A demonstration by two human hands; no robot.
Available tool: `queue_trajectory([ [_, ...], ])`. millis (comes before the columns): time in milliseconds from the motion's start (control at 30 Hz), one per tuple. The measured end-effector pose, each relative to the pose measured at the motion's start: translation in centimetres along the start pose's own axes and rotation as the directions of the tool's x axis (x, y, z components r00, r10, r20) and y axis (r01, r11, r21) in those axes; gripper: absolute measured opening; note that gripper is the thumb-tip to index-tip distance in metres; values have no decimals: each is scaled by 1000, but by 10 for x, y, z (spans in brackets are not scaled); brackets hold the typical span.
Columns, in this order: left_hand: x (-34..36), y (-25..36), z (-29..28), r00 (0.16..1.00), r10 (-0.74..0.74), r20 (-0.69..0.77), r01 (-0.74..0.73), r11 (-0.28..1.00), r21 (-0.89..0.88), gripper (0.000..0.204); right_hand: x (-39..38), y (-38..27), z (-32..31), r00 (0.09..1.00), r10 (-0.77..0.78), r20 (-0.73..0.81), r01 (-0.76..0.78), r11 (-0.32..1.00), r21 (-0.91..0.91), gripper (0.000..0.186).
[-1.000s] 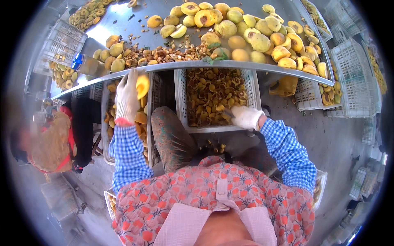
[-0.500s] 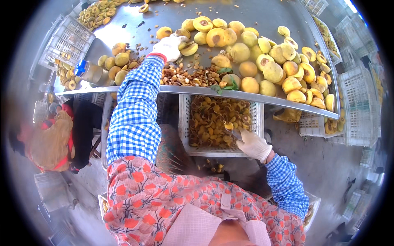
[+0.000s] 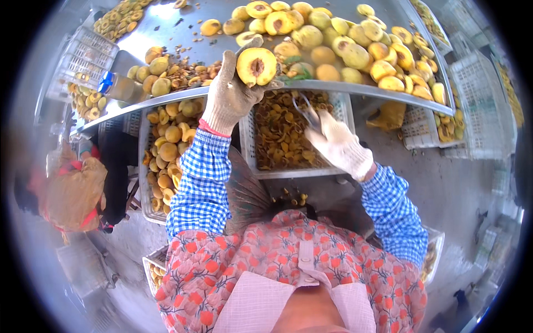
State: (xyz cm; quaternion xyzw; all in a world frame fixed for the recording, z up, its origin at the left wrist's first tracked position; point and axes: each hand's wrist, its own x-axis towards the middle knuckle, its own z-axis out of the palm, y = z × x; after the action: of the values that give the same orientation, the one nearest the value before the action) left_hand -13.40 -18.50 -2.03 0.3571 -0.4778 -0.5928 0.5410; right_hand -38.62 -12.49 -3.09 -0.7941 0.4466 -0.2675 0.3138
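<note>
My left hand [image 3: 229, 99], in a soiled knit glove, is turned palm up at the table's front edge. It holds a yellow peach half [image 3: 257, 65] with its cut face and reddish-brown centre upward. Over the right part of a white crate [image 3: 248, 145], my gloved right hand [image 3: 340, 145] is closed round a metal tool with a thin looped end [image 3: 302, 104]. The loop is apart from the peach half. Brown and yellow fruit scraps [image 3: 288, 139] fill that crate, below the table edge.
Many peaches and halves [image 3: 355, 55] are heaped on the metal table [image 3: 166, 25]. A blue-capped bottle [image 3: 119, 87] lies at its left. Another crate of peaches [image 3: 166, 144] stands left of my left arm. A co-worker's clothed body [image 3: 75, 188] is at far left; stacked crates [image 3: 480, 111] stand right.
My left hand has come back from the fruit on the table, turned over, and now shows the peach half. My right hand has lifted the tool forward. The whole view has shifted.
</note>
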Motion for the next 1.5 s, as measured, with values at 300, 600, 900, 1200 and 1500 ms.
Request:
queue_trajectory([
  [300, -12, -25, 62, 981, 107, -163, -142, 965, -222, 48, 12, -42, 13, 974, 207, -90, -184, 959, 214, 30],
  [600, -12, -19, 51, 868, 493, -61, -245, 531, 811, 68, -1, -63, 7, 901, 325, 287, -434, 656, 618, 24],
  [900, -10, -3, 94, 963, 148, -223, -7, 847, 532, 40, -10, -82, -6, 858, 393, 331, -480, 384, 789, 18],
  [1200, 16, -26, 77, 917, -358, 174, 399, 837, -376, 58, -18, -44, -15, 784, 106, 611, -598, -134, 790, 14],
  [1500, 28, -45, 54, 895, -408, 178, 435, 888, -151, 54, -22, -36, -7, 784, -20, 621, -610, -214, 763, 12],
])
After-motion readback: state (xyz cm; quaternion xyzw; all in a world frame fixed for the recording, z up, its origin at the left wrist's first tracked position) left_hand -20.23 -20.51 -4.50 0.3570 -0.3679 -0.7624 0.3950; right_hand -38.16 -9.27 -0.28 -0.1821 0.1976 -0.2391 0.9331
